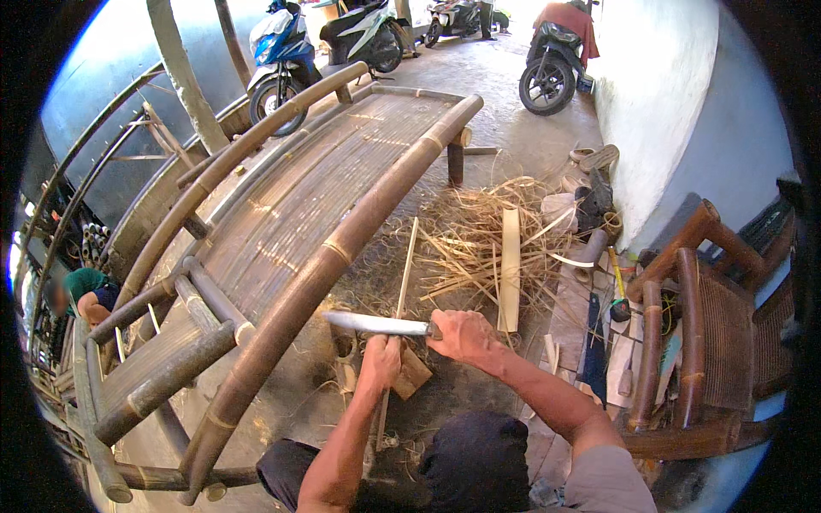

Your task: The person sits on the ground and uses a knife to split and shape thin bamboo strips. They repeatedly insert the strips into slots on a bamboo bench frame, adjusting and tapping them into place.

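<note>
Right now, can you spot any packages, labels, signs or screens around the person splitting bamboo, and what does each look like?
None that I can make out: no package, sign or screen shows.
The right hand holds a long knife and the left hand grips a thin bamboo strip; neither bears a label.
The parked scooters at the back are too small to tell any plates or stickers.

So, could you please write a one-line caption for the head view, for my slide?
Right hand draws a knife across a thin bamboo strip held by the left hand, beside a bamboo bench.
</note>
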{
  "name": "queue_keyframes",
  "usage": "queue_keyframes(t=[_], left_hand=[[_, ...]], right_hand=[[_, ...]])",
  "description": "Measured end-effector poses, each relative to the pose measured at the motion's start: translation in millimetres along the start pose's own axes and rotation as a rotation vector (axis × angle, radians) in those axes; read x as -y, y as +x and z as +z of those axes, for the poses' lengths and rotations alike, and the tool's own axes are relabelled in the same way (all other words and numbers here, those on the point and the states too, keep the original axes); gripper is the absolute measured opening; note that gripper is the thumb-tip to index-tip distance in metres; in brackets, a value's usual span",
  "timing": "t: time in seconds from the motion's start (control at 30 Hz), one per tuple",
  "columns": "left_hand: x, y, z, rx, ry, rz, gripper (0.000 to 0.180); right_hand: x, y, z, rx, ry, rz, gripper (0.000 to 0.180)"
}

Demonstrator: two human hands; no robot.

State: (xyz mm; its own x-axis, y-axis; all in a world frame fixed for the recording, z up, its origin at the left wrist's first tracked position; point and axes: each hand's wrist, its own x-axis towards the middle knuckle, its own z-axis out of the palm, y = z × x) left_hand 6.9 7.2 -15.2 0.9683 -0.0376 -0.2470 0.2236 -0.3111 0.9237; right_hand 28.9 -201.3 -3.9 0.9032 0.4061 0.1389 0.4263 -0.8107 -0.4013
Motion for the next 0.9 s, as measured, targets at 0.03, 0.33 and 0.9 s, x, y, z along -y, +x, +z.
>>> queue_keyframes(t=[0.03, 0.33, 0.9], left_hand=[[-3.1, -8.7, -2.1, 0.016, -0.056, 0.052, 0.034], [-11.0, -129.7, -16.0, 0.175, -0.130, -0.052, 0.039], [-5.9, -55.8, -10.7, 0.137, -0.672, -0.260, 0.036]], right_hand=[[-2.4, 3.5, 1.4, -0.045, -0.044, -0.022, 0.032], [-106.9, 27.6, -2.6, -0.242, -0.138, 0.139, 0.027], [-6.5, -11.1, 32.4, -0.169, 0.159, 0.206, 0.035]])
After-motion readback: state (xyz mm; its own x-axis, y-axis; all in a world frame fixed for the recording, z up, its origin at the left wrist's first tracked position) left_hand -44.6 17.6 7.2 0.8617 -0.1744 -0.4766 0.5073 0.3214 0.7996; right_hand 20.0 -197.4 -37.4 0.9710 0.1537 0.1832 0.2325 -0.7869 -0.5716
